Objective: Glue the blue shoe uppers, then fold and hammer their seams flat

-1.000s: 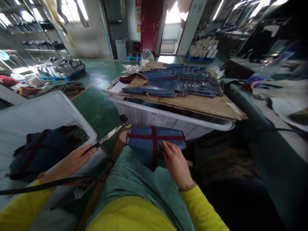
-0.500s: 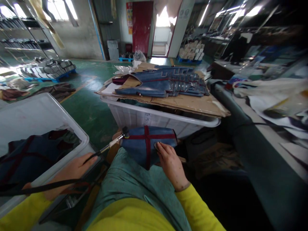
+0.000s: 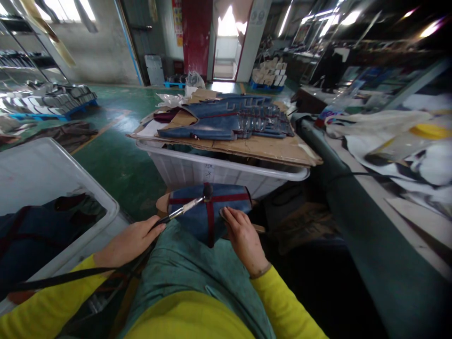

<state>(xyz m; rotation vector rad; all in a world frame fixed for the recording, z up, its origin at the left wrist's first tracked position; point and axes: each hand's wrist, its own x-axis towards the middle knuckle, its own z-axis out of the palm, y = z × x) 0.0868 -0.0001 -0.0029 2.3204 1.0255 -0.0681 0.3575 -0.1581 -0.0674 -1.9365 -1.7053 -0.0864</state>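
Note:
Across my lap lies a blue leather-like piece (image 3: 192, 222) with dark red bands crossing on it. My left hand (image 3: 129, 242) is closed around a corded iron-like tool (image 3: 180, 211), a metal rod with a pale wrapped section and a dark rounded tip. That tip is over the crossing of the bands; whether it touches cannot be told. My right hand (image 3: 245, 240) rests on the right part of the piece, fingers together. A small flat edge shows at its fingertips and a wooden handle (image 3: 259, 229) sticks out beyond the hand, so it grips a wooden-handled tool, mostly hidden.
Ahead stands a white plastic tub (image 3: 183, 162) topped by a cardboard sheet (image 3: 261, 151) with stacked blue pieces (image 3: 212, 123). Another white tub (image 3: 111, 202), at left, holds similar banded pieces. A long bench (image 3: 353, 197) with cloths and a yellow-lidded jar (image 3: 406, 141) runs along the right.
My left hand has moved right and forward, bringing the tool's tip from the piece's left end to the band crossing. My right hand stays on the piece. The view has shifted slightly right.

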